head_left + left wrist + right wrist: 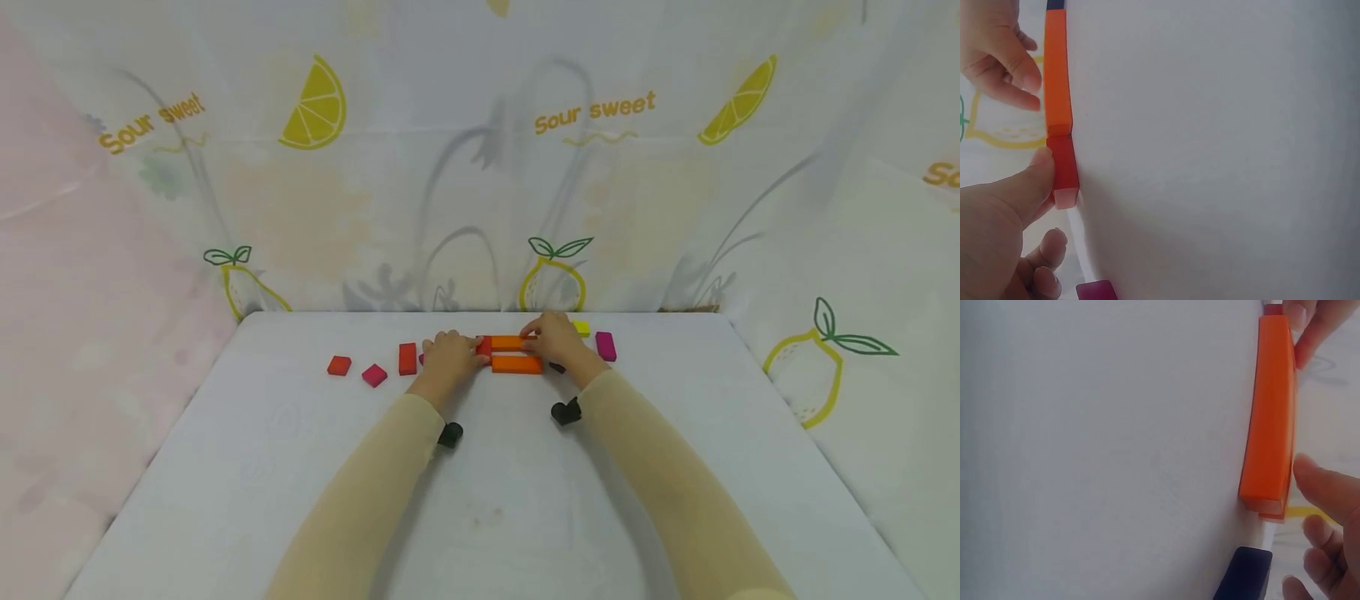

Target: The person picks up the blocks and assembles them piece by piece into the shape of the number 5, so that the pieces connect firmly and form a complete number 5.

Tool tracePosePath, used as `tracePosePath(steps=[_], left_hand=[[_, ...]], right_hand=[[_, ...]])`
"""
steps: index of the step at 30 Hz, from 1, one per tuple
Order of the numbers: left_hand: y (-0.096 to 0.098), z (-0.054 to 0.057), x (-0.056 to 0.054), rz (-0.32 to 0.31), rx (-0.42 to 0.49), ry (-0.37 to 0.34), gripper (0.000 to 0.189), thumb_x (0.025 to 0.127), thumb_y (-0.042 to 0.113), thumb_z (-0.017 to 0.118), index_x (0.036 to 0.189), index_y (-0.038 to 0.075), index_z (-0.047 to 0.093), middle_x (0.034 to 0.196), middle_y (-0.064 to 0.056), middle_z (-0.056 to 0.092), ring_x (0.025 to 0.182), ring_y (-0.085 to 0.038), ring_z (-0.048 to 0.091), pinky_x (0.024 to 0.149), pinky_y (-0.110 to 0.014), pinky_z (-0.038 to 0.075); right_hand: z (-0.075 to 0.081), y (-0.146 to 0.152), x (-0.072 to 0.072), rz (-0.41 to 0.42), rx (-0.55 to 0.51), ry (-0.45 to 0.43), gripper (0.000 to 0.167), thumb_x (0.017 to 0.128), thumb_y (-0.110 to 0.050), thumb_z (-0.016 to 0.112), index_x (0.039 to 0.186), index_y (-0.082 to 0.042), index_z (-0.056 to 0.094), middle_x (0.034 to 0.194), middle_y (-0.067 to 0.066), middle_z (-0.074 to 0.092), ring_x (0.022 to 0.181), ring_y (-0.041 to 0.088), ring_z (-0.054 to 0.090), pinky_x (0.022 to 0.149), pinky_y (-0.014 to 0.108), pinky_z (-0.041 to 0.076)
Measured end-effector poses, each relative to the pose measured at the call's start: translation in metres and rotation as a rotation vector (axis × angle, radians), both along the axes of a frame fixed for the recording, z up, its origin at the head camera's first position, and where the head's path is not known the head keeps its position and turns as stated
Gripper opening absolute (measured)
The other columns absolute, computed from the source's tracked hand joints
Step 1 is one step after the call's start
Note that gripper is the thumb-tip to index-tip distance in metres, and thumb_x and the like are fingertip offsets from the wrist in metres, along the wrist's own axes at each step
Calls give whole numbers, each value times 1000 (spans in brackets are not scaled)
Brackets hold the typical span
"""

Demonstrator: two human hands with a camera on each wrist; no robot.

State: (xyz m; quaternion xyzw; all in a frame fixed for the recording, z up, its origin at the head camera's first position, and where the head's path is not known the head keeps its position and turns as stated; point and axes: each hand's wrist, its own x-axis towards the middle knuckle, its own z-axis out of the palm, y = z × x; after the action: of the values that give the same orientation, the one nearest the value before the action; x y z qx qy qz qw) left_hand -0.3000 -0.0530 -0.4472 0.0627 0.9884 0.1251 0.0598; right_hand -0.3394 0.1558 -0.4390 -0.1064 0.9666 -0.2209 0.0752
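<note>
My left hand (448, 357) pinches a small red block (1065, 167) between thumb and finger. That block stands at the left ends of two long orange blocks, which lie parallel, a near orange block (516, 365) and a far orange block (507, 342). Over the right part of the far block is my right hand (557, 340), its thumb and finger spread apart. In the left wrist view its fingertips sit just above the near block's top edge, gripping nothing visible. Whether they touch the far block is hard to tell. A dark blue block (1244, 574) lies off the orange blocks' right end.
Left of the hands lie a red block (407, 359), a pink block (374, 375) and an orange-red block (339, 366). A magenta block (606, 347) and a yellow block (581, 329) are on the right. The white table (480, 517) meets a lemon-printed cloth backdrop (420, 217).
</note>
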Motion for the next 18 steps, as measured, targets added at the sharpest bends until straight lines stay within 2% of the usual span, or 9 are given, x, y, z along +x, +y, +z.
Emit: tracePosePath(steps=[6,12,18], left_hand=[[-1,-6,-1,1,19,-4,57,92,53,64,144,31,55,108,-13,60,103,-30,50,86,-44,36],[-3,-5,-2,18,38,10,55,91,51,66,142,31,57,109,-13,62,103,-30,50,86,-44,36],[-2,-6,-4,10,21,9,55,92,52,66,142,31,57,111,-13,63,103,-30,52,86,-44,36]], right_hand=[[12,10,1,5,-27,18,29,95,-25,70,121,-13,74,117,14,58,110,31,51,95,45,46],[26,28,-1,64,-7,92,31,97,-24,69,122,-6,71,116,18,62,107,33,56,94,45,47],[31,52,1,3,-29,93,33,97,-24,67,122,-3,69,103,17,60,93,31,53,82,43,47]])
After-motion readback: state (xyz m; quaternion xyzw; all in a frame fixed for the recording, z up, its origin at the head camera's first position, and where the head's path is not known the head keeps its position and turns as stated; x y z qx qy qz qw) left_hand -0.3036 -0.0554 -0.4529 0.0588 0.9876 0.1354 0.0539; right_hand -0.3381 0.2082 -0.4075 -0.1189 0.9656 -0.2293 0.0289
